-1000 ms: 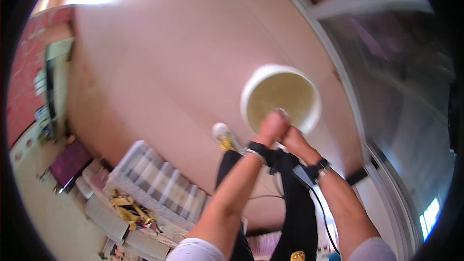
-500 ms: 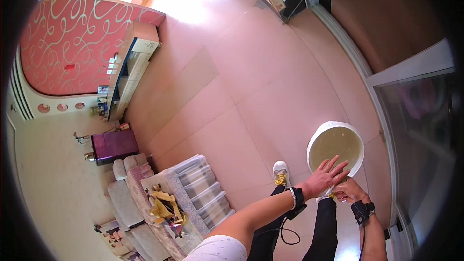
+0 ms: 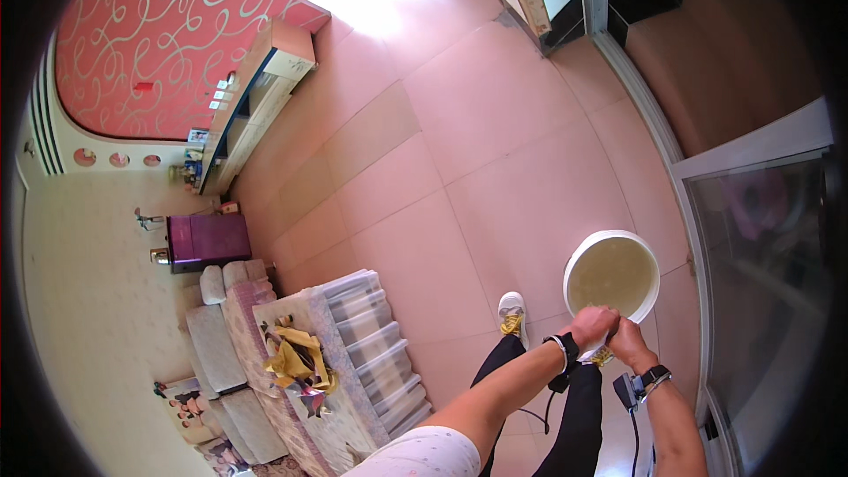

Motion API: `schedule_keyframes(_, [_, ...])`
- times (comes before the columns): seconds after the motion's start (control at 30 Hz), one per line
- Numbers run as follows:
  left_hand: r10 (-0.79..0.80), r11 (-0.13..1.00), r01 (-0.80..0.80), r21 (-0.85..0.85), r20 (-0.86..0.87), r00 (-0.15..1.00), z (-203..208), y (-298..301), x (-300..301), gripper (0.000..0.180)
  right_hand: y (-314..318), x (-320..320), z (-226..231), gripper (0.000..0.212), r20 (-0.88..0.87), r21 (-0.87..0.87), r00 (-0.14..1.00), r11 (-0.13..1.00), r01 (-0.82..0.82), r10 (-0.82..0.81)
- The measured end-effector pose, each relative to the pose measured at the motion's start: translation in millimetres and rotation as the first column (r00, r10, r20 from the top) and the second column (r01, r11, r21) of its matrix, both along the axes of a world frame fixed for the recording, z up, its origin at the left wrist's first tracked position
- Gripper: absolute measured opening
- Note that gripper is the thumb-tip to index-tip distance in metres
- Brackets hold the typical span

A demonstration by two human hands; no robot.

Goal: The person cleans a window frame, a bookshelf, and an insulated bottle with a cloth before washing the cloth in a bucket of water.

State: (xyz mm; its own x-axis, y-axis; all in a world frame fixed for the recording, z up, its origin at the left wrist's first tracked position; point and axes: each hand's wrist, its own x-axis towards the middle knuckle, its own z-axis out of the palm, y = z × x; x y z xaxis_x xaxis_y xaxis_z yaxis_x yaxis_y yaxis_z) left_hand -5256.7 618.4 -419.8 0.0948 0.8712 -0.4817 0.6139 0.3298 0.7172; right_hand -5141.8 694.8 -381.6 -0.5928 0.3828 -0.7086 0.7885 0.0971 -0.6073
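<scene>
A round white bucket stands on the floor in front of me, with cloudy yellowish water inside. Both of my hands are over its near rim, side by side and almost touching. My left hand is closed in a fist. Close against it, my right hand is curled shut too. Whatever lies between the fingers is hidden by the hands. Each wrist wears a black strapped device with a cable.
My shoes are just left of and below the bucket. A sliding glass door runs along the right. At left stand a cloth-covered table with yellow items, a grey sofa, a purple cabinet and a low TV stand.
My left hand, spread over the right hand and the bucket's rim before, has closed into a fist beside the right. The right hand has risen slightly. My view has shifted a little.
</scene>
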Motion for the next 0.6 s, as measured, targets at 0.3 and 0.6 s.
schedule_keyframes(0.3, [0.279, 0.944, -0.260, -0.203, 0.072, 0.957, 19, -9, 17, 0.021, 1, 3, 11, 0.018, 0.225, 0.226, 0.941, 0.926, -0.303, 0.254])
schedule_keyframes(0.6, [0.425, 0.891, -0.373, -0.260, 0.188, 0.885, 32, -8, 21, 0.027, 10, 3, 26, 0.021, 0.211, 0.329, 0.862, 0.797, -0.507, 0.462])
